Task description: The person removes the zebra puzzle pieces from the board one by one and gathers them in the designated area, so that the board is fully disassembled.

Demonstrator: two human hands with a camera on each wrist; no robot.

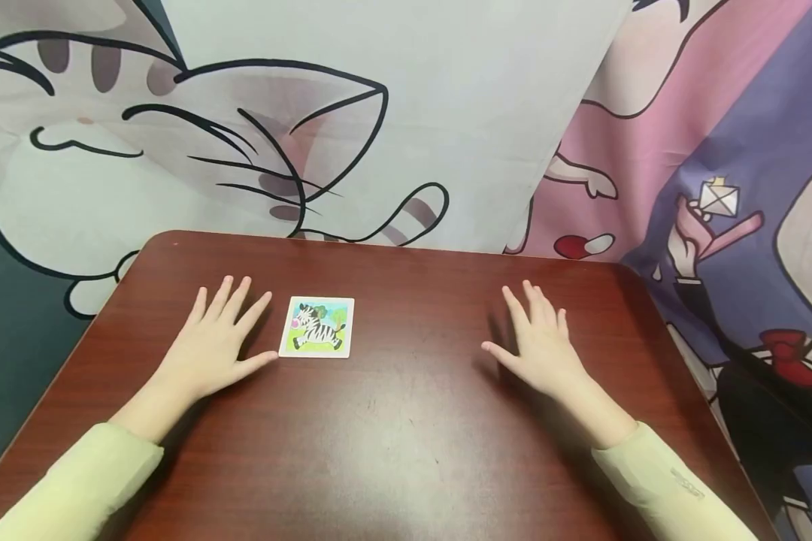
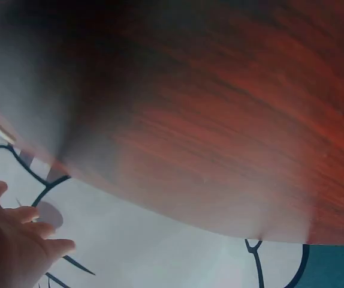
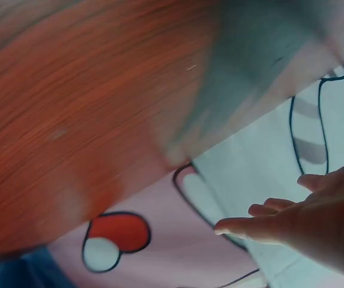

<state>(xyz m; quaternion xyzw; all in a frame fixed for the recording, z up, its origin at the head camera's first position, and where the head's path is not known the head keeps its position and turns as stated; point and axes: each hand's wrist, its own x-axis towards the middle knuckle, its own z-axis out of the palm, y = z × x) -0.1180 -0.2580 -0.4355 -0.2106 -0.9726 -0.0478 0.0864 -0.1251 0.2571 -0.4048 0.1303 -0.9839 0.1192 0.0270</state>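
Observation:
A square white-bordered picture [image 1: 316,327] of a zebra on green grass lies flat on the table, left of its middle. Just left of it is my left hand [image 1: 216,342], fingers spread and straight, with the thumb tip at or very near the picture's lower left corner. Farther right, my right hand [image 1: 540,344] is held over the table with its fingers extended and nothing in them; a shadow falls beside it. In the wrist views the left hand [image 2: 17,243] and the right hand [image 3: 304,219] each appear only in part, at a lower corner.
The dark red-brown wooden table [image 1: 392,436] has rounded far corners. Behind it hangs a white cloth [image 1: 460,113] printed with a cartoon cat, and a pink and purple printed cloth [image 1: 683,135] hangs at the right. Pale green sleeves [image 1: 74,481] cover both forearms.

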